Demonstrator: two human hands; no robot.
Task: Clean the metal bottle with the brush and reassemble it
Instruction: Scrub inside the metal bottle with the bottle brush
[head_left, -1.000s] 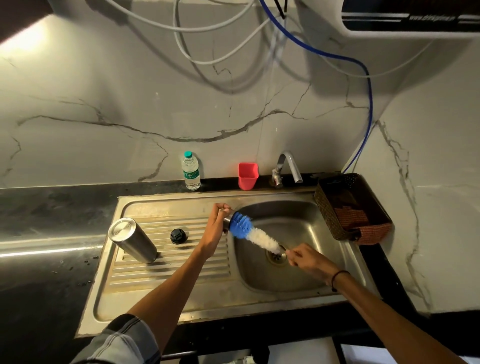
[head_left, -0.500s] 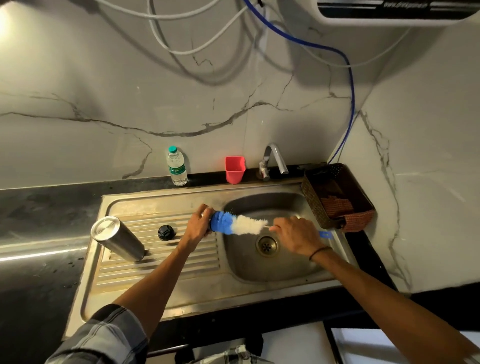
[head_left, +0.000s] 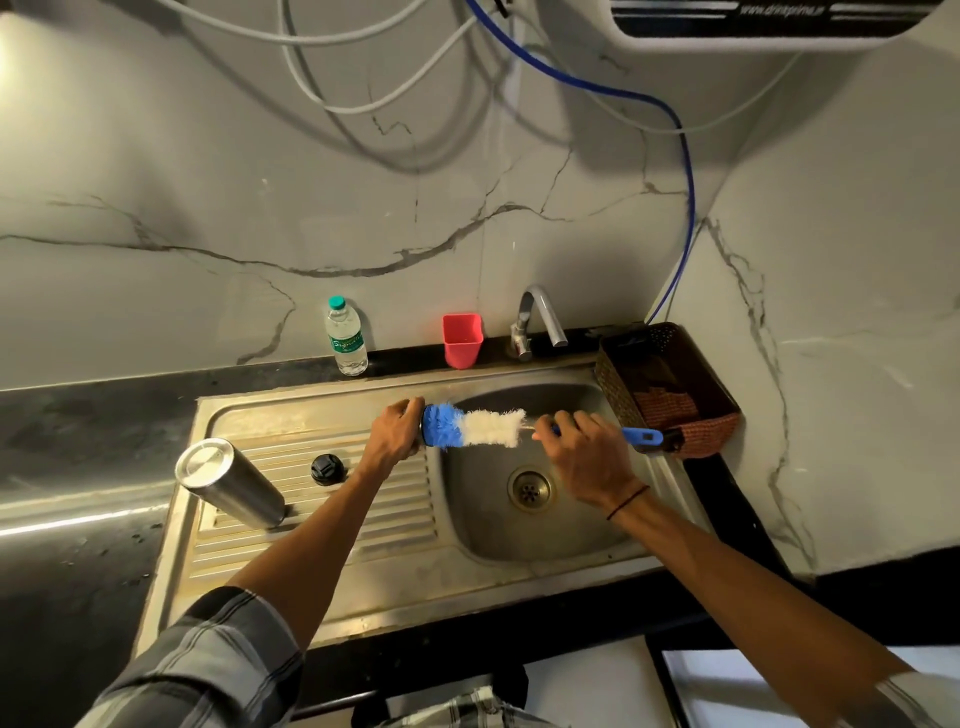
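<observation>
**sinkwatcher:** ok head cam, only view we get. Left hand (head_left: 397, 434) is curled around some small part at the blue end of the brush (head_left: 470, 427). The part is almost fully hidden by the fingers, just a dark edge shows, so can't say what it is. The blue bristles sit right against it.

**drainboard_dan:** and the right hand?

**sinkwatcher:** Right hand (head_left: 587, 457) is clenched round the brush handle, just past the white bristles. The blue handle tip sticks out the far side of the hand toward the brown basket (head_left: 670, 387). Brush lies roughly level, over the back part of the sink basin (head_left: 519, 540).

**drainboard_dan:** where's the actual bottle?

**sinkwatcher:** Metal bottle (head_left: 231, 483) stands upside down on the ribbed drainboard (head_left: 374, 519), at its left, flat base up, nobody touching it. It looks tilted, but that may be the wide lens. A black cap (head_left: 326, 468) sits just beside it on the ribs, between the bottle and the left wrist.

**drainboard_dan:** other stuff?

**sinkwatcher:** Along the back edge: a plastic water bottle (head_left: 345, 338) with a green cap, a red cup (head_left: 462, 340), then the tap (head_left: 537, 322). The basket rests on the sink's right rim, in the corner.
</observation>
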